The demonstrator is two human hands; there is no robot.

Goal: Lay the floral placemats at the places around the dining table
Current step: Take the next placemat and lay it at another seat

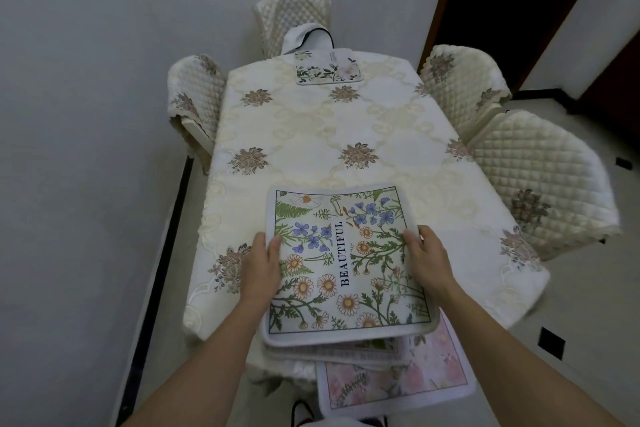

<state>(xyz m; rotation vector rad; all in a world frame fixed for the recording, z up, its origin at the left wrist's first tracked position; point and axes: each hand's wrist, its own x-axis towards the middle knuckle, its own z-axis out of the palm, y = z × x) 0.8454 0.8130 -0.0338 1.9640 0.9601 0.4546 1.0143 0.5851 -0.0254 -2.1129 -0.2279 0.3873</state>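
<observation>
A floral placemat printed "BEAUTIFUL" (341, 260) is on top of a stack of placemats (346, 350) over the near end of the dining table (329, 135). My left hand (261, 265) grips its left edge, thumb on top. My right hand (427, 258) grips its right edge the same way. A pink placemat (408, 385) at the bottom of the stack juts out toward me past the table edge. One more floral placemat (329, 71) lies flat at the far end of the table.
A cream embroidered tablecloth covers the table. Quilted cream chairs stand at the far end (294, 15), on the left (195, 94) and two on the right (464, 87) (543, 184). A grey wall runs close along the left. A dark doorway (502, 3) opens at the far right.
</observation>
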